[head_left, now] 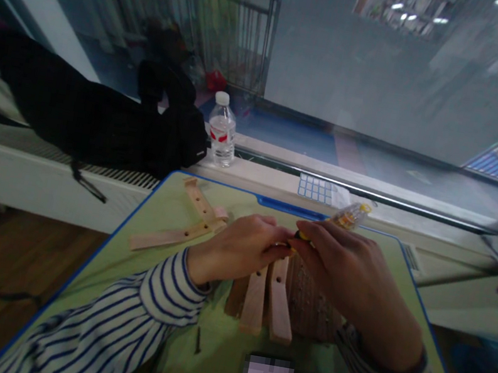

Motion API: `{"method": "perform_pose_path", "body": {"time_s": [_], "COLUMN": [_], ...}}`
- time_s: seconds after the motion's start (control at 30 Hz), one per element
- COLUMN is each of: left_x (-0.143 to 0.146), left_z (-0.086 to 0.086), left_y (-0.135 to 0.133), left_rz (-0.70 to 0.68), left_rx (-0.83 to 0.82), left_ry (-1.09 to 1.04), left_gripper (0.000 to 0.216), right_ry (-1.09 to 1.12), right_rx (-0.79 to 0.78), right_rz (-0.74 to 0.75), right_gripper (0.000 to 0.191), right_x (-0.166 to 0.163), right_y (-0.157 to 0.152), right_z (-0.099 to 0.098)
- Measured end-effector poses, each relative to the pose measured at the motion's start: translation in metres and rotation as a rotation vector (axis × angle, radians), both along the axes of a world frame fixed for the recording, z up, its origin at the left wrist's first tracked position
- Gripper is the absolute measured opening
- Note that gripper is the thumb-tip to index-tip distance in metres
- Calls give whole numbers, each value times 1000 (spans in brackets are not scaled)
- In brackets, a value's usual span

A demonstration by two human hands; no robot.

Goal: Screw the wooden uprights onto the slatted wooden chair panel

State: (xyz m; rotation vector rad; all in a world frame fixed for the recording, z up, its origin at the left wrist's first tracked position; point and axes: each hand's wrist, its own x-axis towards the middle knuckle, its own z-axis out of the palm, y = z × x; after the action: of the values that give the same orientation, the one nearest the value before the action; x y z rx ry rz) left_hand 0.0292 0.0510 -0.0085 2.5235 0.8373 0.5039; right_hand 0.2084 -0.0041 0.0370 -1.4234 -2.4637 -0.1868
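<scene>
My left hand [243, 246] and my right hand [346, 260] meet over a green table [128, 281] with a blue edge. My right hand is closed round a screwdriver [350, 216] with a clear yellow handle that sticks out behind the fingers. My left hand pinches at the tool's tip; what it holds is hidden. Under both hands lie several wooden slats [269, 295] side by side, next to a wooden board with holes [312, 305]. A small dark screw [198, 339] lies on the table near my left sleeve.
Two joined wooden strips [185, 227] lie at the table's far left. A water bottle [223, 130] and a black bag [84, 114] sit on the window ledge. A gridded sheet [319, 190] lies by the window. Wooden floor is at the left.
</scene>
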Motion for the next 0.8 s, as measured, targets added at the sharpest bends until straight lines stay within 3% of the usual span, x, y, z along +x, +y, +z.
{"method": "perform_pose_path", "body": {"time_s": [0.33,0.63,0.8], "left_x": [9,9,8], "left_z": [-8,-9,-5], "left_y": [-3,-3,-3], "left_rz": [155,149,81], "left_rx": [69,88,57], "left_ry": [-72,-69,-44], "left_gripper": [23,17,16], "right_ry": [5,82,-5], "right_rx": [1,-38,-8], "right_rz": [-13,116,6], "right_gripper": [20,31,24], "right_x": [4,9,8], "right_y": [0,2,3], "right_z": [-2,-4,-4]}}
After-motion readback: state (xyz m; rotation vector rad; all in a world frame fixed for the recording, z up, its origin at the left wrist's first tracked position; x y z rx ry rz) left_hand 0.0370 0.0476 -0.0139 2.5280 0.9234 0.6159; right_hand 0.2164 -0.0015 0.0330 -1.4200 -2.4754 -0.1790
